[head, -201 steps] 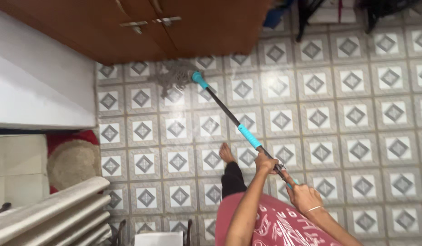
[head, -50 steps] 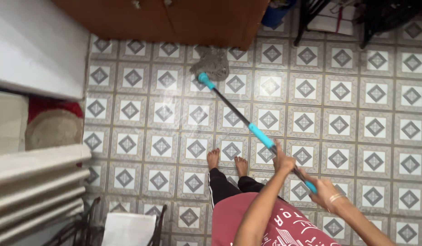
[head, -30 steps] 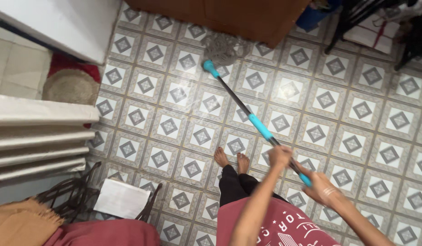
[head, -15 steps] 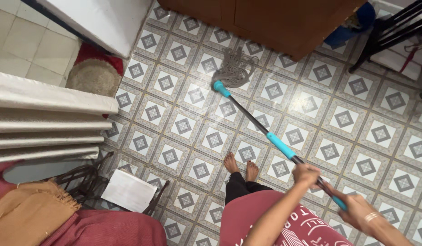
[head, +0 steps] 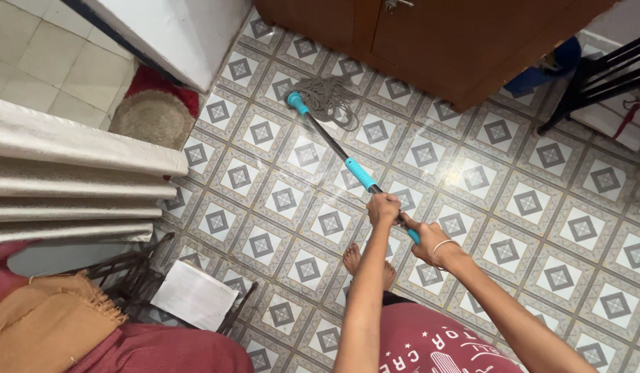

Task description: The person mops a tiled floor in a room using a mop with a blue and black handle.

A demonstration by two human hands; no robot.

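Note:
A mop with a dark pole and turquoise grips (head: 337, 150) slants across the patterned tile floor (head: 513, 166). Its grey string head (head: 328, 100) lies on the tiles close to a brown wooden cabinet (head: 430, 34). My left hand (head: 383, 208) is wrapped round the pole just below the middle turquoise grip. My right hand (head: 427, 240), with a thin bracelet at the wrist, grips the pole's near end. My bare feet (head: 365, 261) stand on the tiles under my arms.
A round woven mat (head: 148, 117) on a red rug lies by a white wall corner at the left. Stacked pale boards (head: 78, 179), a dark chair with white paper (head: 195, 297) and brown cloth (head: 50, 324) fill the lower left. Black chair legs (head: 596, 76) stand at the upper right.
The view has swung so the floor appears more tilted. The mop head has stayed near the cabinet while the pole and my hands shifted slightly. Both hands keep their grip.

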